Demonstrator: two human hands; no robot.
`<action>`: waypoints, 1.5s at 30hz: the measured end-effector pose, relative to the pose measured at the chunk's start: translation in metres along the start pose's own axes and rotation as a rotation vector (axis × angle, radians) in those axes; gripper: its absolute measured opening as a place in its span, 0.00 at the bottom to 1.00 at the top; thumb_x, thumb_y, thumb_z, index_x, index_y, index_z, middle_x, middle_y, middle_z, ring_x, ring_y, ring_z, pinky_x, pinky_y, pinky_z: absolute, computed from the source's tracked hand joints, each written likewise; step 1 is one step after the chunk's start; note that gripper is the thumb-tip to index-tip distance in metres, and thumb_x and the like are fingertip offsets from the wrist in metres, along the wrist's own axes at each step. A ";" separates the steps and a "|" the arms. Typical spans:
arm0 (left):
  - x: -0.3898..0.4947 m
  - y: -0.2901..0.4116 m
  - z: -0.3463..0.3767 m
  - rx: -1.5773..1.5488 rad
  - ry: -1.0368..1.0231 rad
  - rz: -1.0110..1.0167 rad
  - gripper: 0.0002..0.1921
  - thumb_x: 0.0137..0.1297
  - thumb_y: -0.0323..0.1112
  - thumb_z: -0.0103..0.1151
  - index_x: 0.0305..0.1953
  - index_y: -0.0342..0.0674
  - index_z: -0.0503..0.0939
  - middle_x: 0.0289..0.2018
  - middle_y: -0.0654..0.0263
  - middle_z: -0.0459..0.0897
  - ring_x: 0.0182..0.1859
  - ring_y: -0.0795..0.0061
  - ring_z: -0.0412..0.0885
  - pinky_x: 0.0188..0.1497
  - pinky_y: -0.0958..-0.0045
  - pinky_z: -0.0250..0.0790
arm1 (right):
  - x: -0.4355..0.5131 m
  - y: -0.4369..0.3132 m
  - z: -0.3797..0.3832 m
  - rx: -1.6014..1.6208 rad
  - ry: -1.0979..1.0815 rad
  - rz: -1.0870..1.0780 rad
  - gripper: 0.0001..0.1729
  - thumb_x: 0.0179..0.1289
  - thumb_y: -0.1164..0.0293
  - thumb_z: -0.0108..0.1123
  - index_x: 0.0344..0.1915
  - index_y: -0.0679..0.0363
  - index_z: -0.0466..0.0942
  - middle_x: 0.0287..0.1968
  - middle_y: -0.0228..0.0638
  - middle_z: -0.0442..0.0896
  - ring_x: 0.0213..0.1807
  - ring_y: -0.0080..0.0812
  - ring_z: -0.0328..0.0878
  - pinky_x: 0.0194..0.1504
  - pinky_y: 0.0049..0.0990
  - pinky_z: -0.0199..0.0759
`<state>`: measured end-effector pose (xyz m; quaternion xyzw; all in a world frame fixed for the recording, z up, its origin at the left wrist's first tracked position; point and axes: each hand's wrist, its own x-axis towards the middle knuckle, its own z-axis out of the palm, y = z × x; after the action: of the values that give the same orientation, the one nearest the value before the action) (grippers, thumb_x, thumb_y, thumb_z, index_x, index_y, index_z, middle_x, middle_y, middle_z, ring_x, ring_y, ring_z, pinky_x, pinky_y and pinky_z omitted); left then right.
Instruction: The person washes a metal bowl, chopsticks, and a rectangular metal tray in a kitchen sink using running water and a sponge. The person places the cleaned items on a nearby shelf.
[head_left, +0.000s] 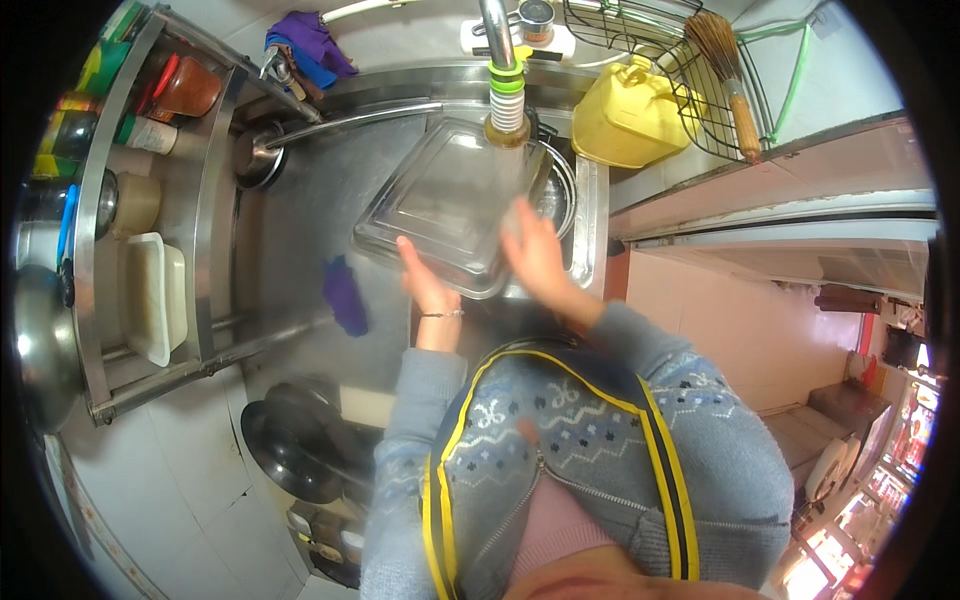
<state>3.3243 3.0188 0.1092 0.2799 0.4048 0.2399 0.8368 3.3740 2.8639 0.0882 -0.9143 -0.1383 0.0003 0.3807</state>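
Observation:
A clear plastic lid or shallow container (450, 199) is tilted over the sink, beneath the faucet (506, 97) with its white ribbed hose end. My left hand (427, 285) holds its lower left edge, thumb on top and the fingers hidden beneath. At its lower right, my right hand (532, 251) is blurred and lies against or just above the surface; whether it grips anything cannot be told. Water seems to run from the faucet onto the plastic. Behind it, a round metal pan or bowl (559, 195) shows partly in the sink. A purple cloth (346, 296) lies on the steel counter.
A metal shelf (206, 217) with jars and a white tub (154, 300) stands at left. A yellow jug (634, 112) and a wire basket (757, 75) with a whisk brush (727, 82) are at back right. Black woks (292, 450) sit lower left.

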 end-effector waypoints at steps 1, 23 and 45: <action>0.001 0.000 -0.001 0.017 -0.003 -0.027 0.31 0.67 0.56 0.55 0.56 0.32 0.72 0.53 0.59 0.77 0.52 0.65 0.76 0.54 0.64 0.70 | -0.023 -0.015 -0.010 0.064 -0.022 -0.103 0.33 0.60 0.66 0.57 0.63 0.66 0.62 0.56 0.54 0.74 0.51 0.58 0.71 0.51 0.48 0.69; -0.001 -0.016 -0.010 0.053 0.076 0.000 0.28 0.68 0.53 0.55 0.53 0.30 0.73 0.49 0.60 0.77 0.50 0.71 0.75 0.53 0.69 0.68 | 0.030 -0.035 0.021 -0.027 -0.257 -0.456 0.29 0.63 0.60 0.52 0.63 0.56 0.68 0.63 0.46 0.70 0.64 0.48 0.67 0.64 0.48 0.58; 0.029 -0.039 -0.038 0.064 0.153 0.010 0.29 0.74 0.55 0.41 0.51 0.29 0.75 0.46 0.61 0.80 0.46 0.72 0.77 0.49 0.70 0.69 | 0.119 -0.062 0.068 -0.024 -0.512 -0.676 0.24 0.67 0.69 0.48 0.63 0.56 0.69 0.67 0.46 0.66 0.71 0.50 0.57 0.69 0.45 0.52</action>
<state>3.3164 3.0193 0.0482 0.2893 0.4735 0.2519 0.7929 3.4653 2.9825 0.0956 -0.7923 -0.5203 0.1012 0.3020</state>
